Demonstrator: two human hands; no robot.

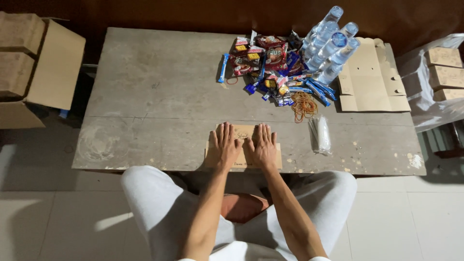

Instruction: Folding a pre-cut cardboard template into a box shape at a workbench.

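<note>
Hands lie flat, side by side, on a brown cardboard piece at the near edge of the grey tabletop. The left hand presses the card's left half, the right hand its right half; all fingers are stretched out and spread, palms down, so neither grip closes on anything, each only rests on the card. The card is flat, with its near edge close to the tabletop's near edge, and dark writing on it shows between and below the hands.

Beyond the hands, toward the far right of the tabletop, lies a heap of snack packets in red, blue and yellow wrappers. Water bottles with blue caps lie just right of the heap, touching it. A bunch of orange rubber bands sits at the heap's near side. A clear plastic bag lies right of the hands, apart from the card. Flat cardboard blanks rest at the right end. An open carton stands off the left end, and small boxes in a plastic bag off the right. The person's knees in light trousers show below the edge.
</note>
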